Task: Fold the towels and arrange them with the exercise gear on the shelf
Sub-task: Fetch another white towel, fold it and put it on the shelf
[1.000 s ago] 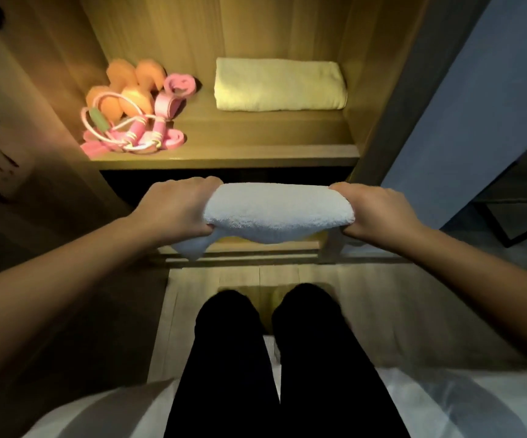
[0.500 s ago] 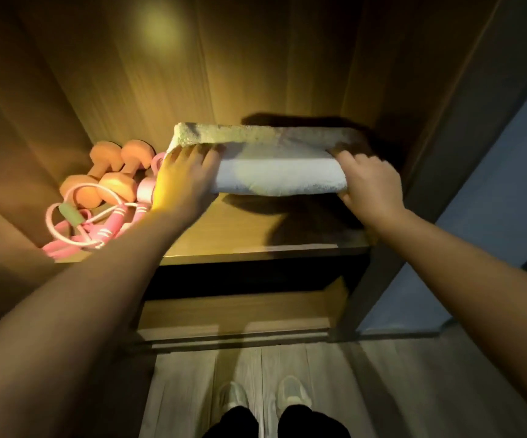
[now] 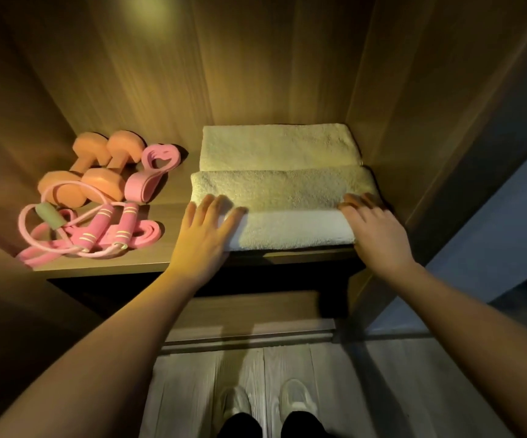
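Two folded towels lie on the wooden shelf (image 3: 148, 216). The yellow towel (image 3: 278, 147) sits at the back right. The white towel (image 3: 290, 210) lies in front of it, touching it, its front edge near the shelf lip. My left hand (image 3: 207, 235) rests flat on the white towel's left end with fingers straight. My right hand (image 3: 376, 230) rests flat on its right end. On the shelf's left are two orange dumbbells (image 3: 91, 172), a pink grip trainer (image 3: 153, 172) and a pink skipping rope (image 3: 98, 235) tangled with pink bands.
The cabinet's side wall (image 3: 414, 121) stands close against the towels on the right. A lower shelf (image 3: 256, 314) shows below, then grey wood floor with my two shoes (image 3: 265, 403). A blue-grey wall is at the far right.
I stood up and carried the white towel to the shelf. It now lies in front of the yellow towel, and both hands have gone from gripping its ends to lying flat on them.
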A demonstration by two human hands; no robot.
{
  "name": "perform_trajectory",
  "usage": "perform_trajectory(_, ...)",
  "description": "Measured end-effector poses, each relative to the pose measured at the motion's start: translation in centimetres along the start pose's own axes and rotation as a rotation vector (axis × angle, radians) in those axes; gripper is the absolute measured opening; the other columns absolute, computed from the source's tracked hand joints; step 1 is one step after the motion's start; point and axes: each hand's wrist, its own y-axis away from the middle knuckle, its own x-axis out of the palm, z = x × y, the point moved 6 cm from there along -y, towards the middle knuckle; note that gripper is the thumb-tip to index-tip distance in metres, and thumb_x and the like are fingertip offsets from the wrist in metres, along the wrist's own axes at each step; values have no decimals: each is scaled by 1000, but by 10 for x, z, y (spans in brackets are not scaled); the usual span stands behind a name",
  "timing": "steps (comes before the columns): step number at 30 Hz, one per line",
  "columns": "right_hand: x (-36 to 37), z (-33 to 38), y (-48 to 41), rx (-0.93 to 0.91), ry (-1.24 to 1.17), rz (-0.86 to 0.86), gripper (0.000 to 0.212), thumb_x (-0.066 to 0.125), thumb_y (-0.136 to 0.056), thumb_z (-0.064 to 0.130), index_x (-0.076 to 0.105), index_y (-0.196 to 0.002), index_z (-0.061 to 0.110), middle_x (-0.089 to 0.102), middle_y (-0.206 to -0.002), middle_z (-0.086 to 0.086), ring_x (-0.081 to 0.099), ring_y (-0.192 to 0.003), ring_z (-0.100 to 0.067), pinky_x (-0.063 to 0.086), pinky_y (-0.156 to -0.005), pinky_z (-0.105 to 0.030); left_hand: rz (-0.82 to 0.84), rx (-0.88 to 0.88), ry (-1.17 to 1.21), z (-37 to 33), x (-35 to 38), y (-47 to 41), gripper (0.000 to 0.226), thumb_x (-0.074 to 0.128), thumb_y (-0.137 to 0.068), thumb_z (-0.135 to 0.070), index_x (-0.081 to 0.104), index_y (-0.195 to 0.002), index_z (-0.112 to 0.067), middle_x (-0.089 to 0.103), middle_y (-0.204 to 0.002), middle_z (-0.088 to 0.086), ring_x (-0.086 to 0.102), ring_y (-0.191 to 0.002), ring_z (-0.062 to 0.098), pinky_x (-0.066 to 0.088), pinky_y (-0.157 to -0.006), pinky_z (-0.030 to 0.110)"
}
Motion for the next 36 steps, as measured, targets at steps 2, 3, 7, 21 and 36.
perform_trajectory(2, 4, -5, -3, 35, 3, 34, 67, 62, -78, -5, 44, -139, 15, 62, -125, -13, 61, -107, -37, 47, -86, -44, 24, -30, -9, -3, 1, -5, 73, 77, -73, -11, 43, -138, -17, 46, -136, 22, 40, -129, 43, 35, -103, 56)
perform_trajectory(3, 6, -7, -5, 58, 7, 55, 68, 61, -80, -3, 40, -142, 17, 62, -126, -12, 61, -107, -37, 46, -89, -44, 28, -35, -14, -5, 2, -7, 74, 76, -74, -9, 40, -138, -17, 46, -135, 22, 41, -128, 43, 36, -102, 55)
perform_trajectory(7, 10, -5, -7, 83, 17, 152, 74, 62, -82, 4, 32, -147, 21, 58, -132, -9, 55, -116, -35, 41, -99, -46, 65, -66, 15, -6, 4, -5, 76, 72, -74, -15, 38, -142, -16, 40, -141, 20, 34, -134, 42, 30, -108, 55)
perform_trajectory(21, 23, 35, -49, 132, -247, 321, 59, 4, -88, 73, -6, -144, 61, -16, -160, 23, -19, -149, -25, -12, -114, -62, 184, -253, 101, -26, 20, -43, 69, 6, -91, -65, 20, -151, -35, 12, -162, 8, 7, -149, 36, 8, -114, 64)
perform_trajectory(36, 35, 20, -87, 206, -479, 521, 52, 18, -94, 69, 20, -145, 56, 6, -161, 18, -3, -149, -23, -4, -117, -49, 346, -287, 193, 4, 37, -80, 70, 7, -80, -81, 32, -137, -48, 41, -148, 2, 35, -139, 28, 24, -104, 51)
